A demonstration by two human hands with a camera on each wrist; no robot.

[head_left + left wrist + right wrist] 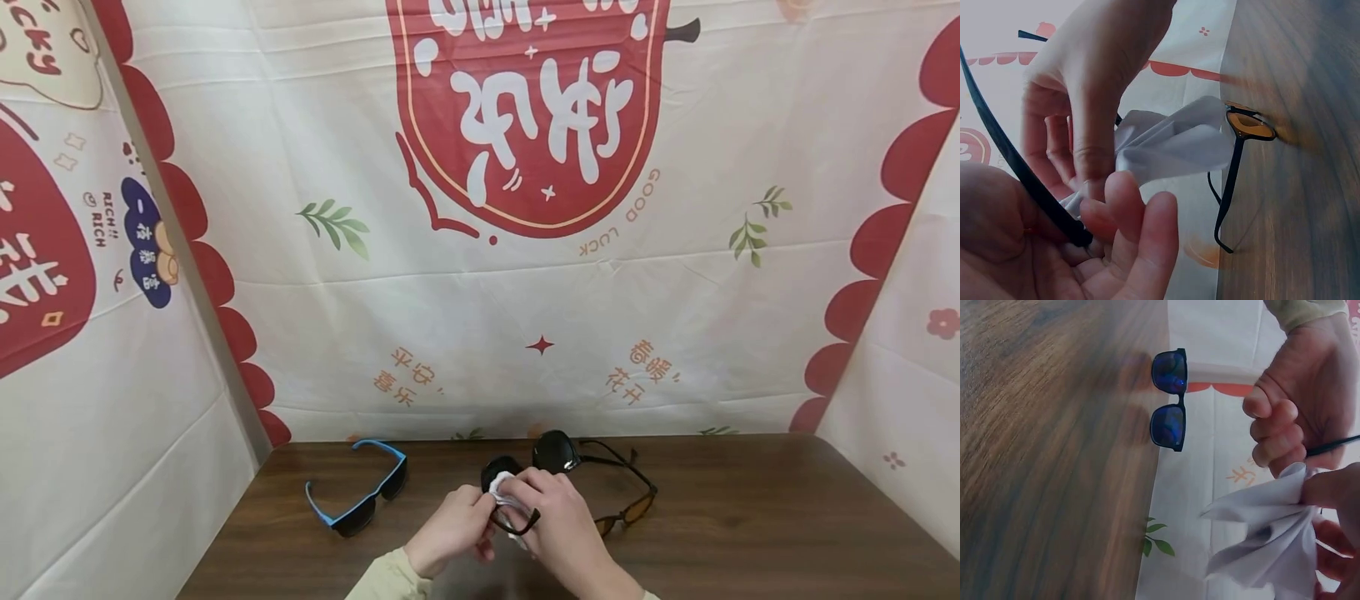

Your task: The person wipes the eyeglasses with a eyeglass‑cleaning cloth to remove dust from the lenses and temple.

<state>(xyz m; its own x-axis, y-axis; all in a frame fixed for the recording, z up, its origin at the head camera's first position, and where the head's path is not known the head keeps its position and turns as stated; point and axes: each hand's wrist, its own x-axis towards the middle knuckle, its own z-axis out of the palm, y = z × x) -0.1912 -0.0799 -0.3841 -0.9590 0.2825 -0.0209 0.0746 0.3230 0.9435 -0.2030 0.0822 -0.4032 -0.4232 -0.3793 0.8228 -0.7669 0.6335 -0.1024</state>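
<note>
My left hand (457,521) grips black sunglasses, whose dark temple arm (1016,150) passes between its thumb and fingers in the left wrist view. Two dark lenses (555,451) show beyond the hands in the head view; the rest of the frame is partly covered. A pale grey-white cloth (1266,537) is pinched in my right hand (558,521), bunched with loose folds spreading out. Cloth and fingers meet at the sunglasses close to the left fingertips. Which part of the lens the cloth touches is hidden.
Blue-framed sunglasses (367,500) lie unfolded on the brown wooden table (750,533) to the left. Black-framed glasses with amber lenses (637,508) lie to the right, just beyond my right hand. A printed white cloth backdrop (487,333) hangs behind the table.
</note>
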